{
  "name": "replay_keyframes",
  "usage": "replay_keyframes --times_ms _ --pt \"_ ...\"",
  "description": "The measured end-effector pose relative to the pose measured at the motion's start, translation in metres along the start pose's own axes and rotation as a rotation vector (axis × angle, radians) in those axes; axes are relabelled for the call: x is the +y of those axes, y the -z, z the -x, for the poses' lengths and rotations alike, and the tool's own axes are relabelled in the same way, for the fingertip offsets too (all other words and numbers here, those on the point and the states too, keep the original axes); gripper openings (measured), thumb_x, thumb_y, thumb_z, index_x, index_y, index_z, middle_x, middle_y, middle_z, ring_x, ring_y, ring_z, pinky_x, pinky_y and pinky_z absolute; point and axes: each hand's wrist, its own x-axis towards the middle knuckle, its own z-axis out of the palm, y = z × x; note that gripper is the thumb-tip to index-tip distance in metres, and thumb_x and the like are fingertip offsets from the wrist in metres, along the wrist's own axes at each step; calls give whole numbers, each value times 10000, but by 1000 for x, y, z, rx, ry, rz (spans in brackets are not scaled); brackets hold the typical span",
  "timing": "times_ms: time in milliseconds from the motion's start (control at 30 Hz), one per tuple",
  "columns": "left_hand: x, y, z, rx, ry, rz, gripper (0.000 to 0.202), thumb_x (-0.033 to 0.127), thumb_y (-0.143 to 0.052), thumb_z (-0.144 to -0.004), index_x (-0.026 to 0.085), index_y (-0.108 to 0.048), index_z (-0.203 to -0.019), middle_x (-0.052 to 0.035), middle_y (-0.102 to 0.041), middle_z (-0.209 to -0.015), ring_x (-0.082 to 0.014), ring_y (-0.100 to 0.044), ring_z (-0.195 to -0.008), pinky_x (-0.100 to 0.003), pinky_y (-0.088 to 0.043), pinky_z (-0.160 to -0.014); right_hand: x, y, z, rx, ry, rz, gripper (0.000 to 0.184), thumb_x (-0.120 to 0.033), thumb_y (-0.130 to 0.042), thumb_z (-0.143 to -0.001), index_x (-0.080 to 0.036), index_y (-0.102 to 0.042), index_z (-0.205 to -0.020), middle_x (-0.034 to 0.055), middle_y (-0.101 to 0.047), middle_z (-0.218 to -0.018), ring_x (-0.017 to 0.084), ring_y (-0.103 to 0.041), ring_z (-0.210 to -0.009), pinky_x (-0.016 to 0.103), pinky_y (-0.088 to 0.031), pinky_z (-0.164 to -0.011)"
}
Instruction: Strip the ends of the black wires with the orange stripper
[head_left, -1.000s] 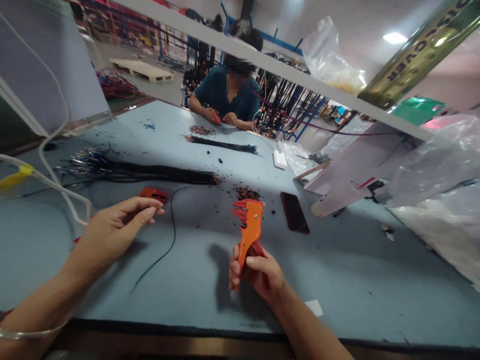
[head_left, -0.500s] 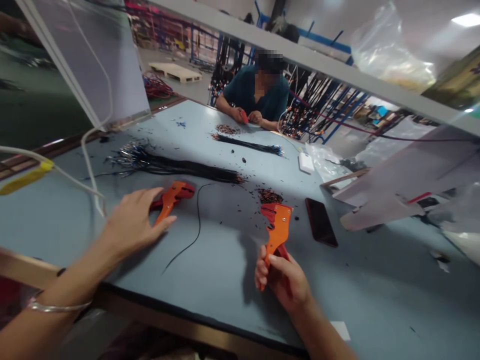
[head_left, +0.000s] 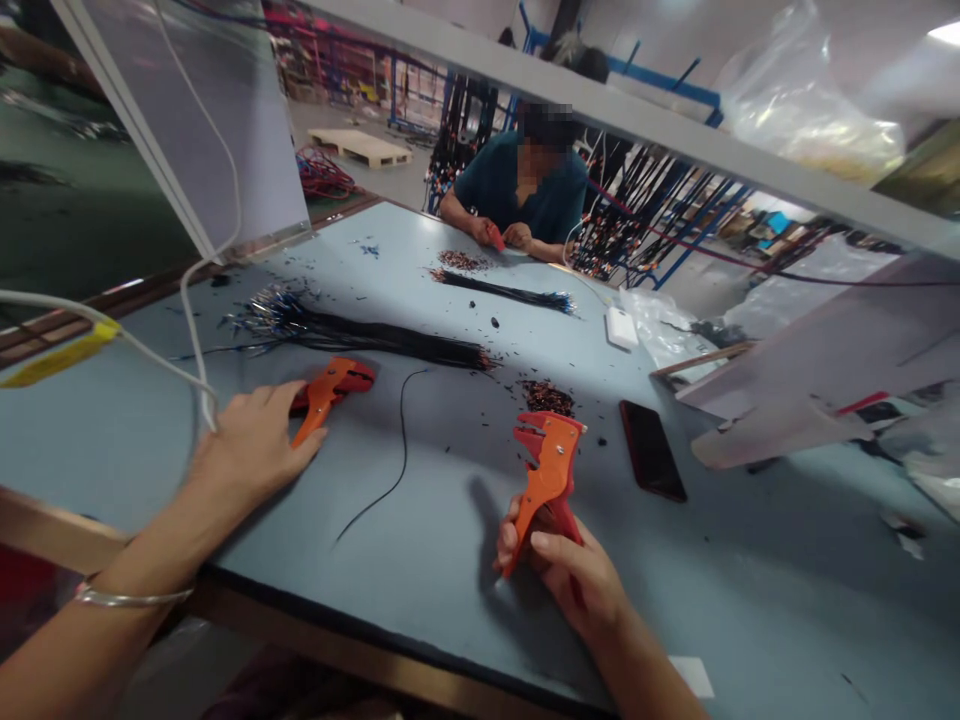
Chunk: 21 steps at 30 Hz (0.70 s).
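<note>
My right hand (head_left: 574, 565) is closed around the handles of an orange and red wire stripper (head_left: 553, 455), held up over the table with its jaws parted at the top left. My left hand (head_left: 251, 440) has its thumb in front and fingers behind a second orange wire stripper (head_left: 327, 392), gripping its handles low over the table; the fingertips are hidden. Between the hands lies one thin black wire (head_left: 403, 440), bent and touched by neither. Behind it lies a thick bundle of black wires (head_left: 390, 335), with coppery ends at right and shiny, bluish ends at left.
Small dark and copper scraps (head_left: 547, 397) are piled behind the right stripper. A phone (head_left: 652, 450) lies to the right, near a white box (head_left: 621, 327). White cables (head_left: 191, 330) cross the left side. Across the table (head_left: 450, 500), a person (head_left: 525, 190) holds a red tool by a smaller wire bundle (head_left: 502, 290).
The right stripper's jaws have opened and its handle has tilted slightly. My left hand and its stripper have shifted a little left. The view has turned slightly.
</note>
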Motion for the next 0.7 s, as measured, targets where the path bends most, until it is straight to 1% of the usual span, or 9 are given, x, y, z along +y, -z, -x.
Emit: replay_keyframes --times_ms 100,167,233,300,400,433,500,567,700 --pt "5 3 0 38 -52 -135 432 401 -467 -834 111 -596 -1128 -212 -600 -1097 -440 -547 -1003 -553 -450 -775 -1 -1 -3 25 -17 -61 245 -265 -684 -740 -158 -637 -955 41 -644 -802 191 -623 -718 341 -500 -695" --pt "17 5 -5 64 -160 -112 364 359 -449 -858 146 -627 -1093 -178 -579 -1194 -401 -541 -1063 -525 -453 -822 -1 0 -4 29 -28 -99 248 -250 -680 -734 -155 -638 -959 44 -649 -809 197 -629 -722 353 -503 -707" --pt "32 5 -15 51 -252 -52 331 272 -400 -883 158 -642 -1079 -142 -612 -1158 -325 -574 -1035 -453 -474 -835 -1 0 -6 21 -31 -128 262 -244 -681 -722 -152 -638 -963 50 -655 -820 205 -634 -729 364 -505 -712" --pt "47 2 -28 28 -323 -18 353 138 -396 -838 176 -648 -1083 -110 -637 -1108 -272 -592 -998 -390 -488 -820 -2 1 -7 12 -36 -147 270 -239 -679 -714 -148 -637 -965 54 -658 -828 207 -637 -734 368 -506 -719" --pt "56 -7 -39 -128 -689 16 461 9 -419 -721 212 -666 -1053 -81 -625 -1156 -251 -568 -1052 -372 -461 -897 -3 3 -8 -23 -49 -177 284 -240 -669 -705 -144 -631 -970 54 -655 -833 202 -636 -736 366 -511 -721" --pt "54 -10 -39 -195 -800 44 459 4 -430 -708 229 -677 -1023 -73 -629 -1154 -252 -565 -1063 -374 -458 -906 -3 4 -8 -38 -52 -187 293 -240 -665 -701 -142 -628 -974 55 -654 -835 201 -636 -739 366 -513 -722" --pt "45 -16 -35 -302 -906 140 437 26 -441 -723 260 -681 -1003 -66 -630 -1162 -236 -590 -1036 -341 -487 -859 -3 5 -9 -67 -48 -200 316 -240 -655 -692 -137 -623 -989 63 -659 -849 201 -638 -744 369 -516 -724" --pt "32 -20 -28 -374 -925 248 457 46 -453 -733 281 -655 -1069 -69 -586 -1259 -239 -568 -1106 -335 -487 -882 -3 6 -11 -88 -23 -198 338 -238 -644 -685 -133 -618 -1005 81 -675 -880 203 -640 -752 370 -518 -721" --pt "14 -20 -18 -432 -836 401 290 118 -507 -781 287 -696 -924 -47 -614 -1234 -222 -592 -1078 -304 -479 -888 -4 7 -15 -123 38 -185 369 -217 -623 -675 -138 -612 -1035 100 -698 -947 203 -641 -770 375 -518 -738"
